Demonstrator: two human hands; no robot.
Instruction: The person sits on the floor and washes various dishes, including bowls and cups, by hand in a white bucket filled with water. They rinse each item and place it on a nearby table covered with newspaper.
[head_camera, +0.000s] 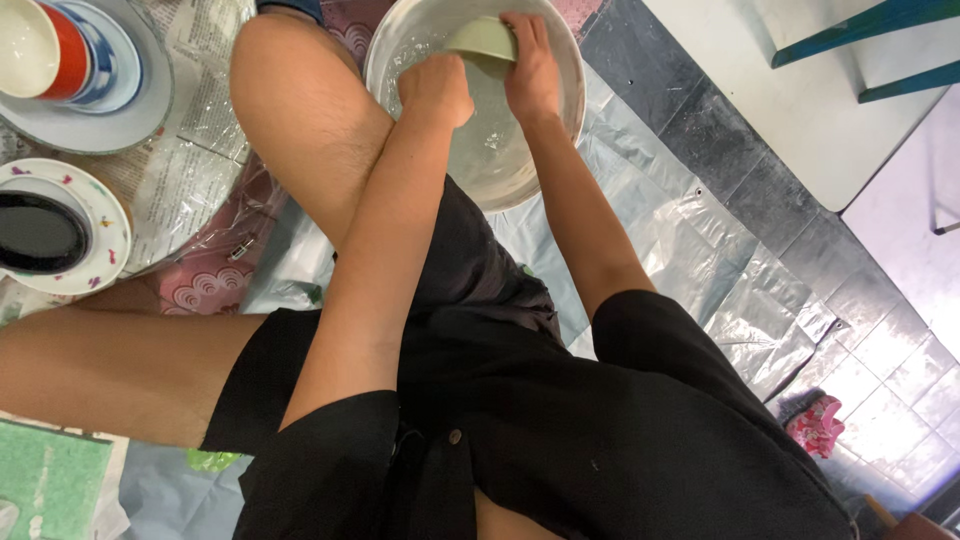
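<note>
My right hand (530, 75) grips a pale green bowl (483, 42) by its rim, fingers clamped over the edge. The bowl is tilted inside a large metal basin (560, 60), which holds soapy water. My left hand (435, 90) is closed into a loose fist, fingers together, pressed against the bowl's near side; I cannot tell what, if anything, the fist encloses. Both forearms reach forward over my lap, the left one passing just beside my raised knee (300, 90).

The basin stands on a sheet of clear plastic (720, 260) spread over the tiled floor. To the left, on newspaper, a stack of plates carries a red and white bowl (45, 50). Below it sits a flowered plate (105, 215) holding a dark dish (40, 232). A green sponge (50, 480) lies at the lower left.
</note>
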